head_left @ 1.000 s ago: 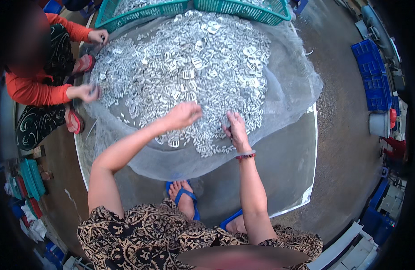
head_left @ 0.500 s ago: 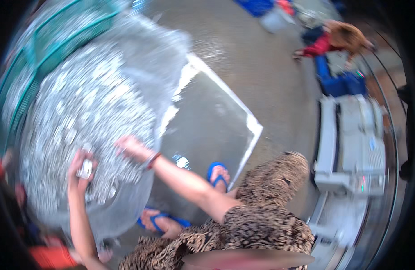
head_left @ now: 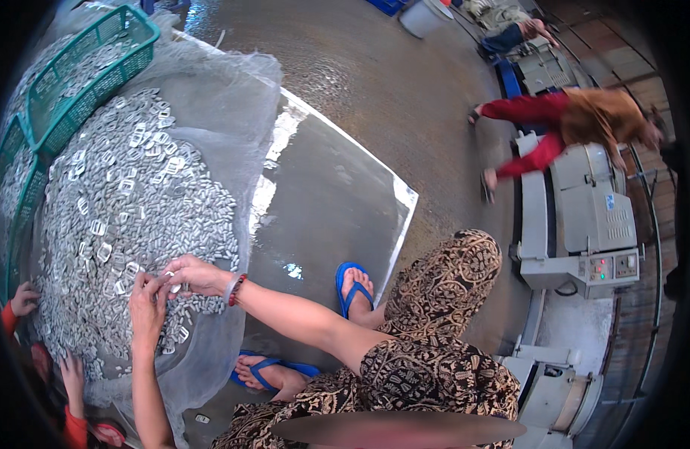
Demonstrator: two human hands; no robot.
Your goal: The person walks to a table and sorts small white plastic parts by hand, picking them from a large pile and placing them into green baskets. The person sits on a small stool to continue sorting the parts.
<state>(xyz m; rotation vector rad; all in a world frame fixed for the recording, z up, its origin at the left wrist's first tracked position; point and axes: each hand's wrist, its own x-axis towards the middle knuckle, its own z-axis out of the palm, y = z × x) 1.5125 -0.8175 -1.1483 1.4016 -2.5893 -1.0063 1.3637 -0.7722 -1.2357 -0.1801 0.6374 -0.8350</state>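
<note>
The view has swung since a second ago: the heap of small silvery metal pieces (head_left: 128, 217) on grey mesh sheet (head_left: 232, 120) now lies at nine o'clock. Green baskets (head_left: 83, 71) sit at eleven. Left hand (head_left: 149, 303) and right hand (head_left: 195, 275) now meet, pinching one piece together.

Head view: single fisheye, worn on the head, facing steeply down and leftward. Close on both forearms and lap; floor curves toward rim.
</note>
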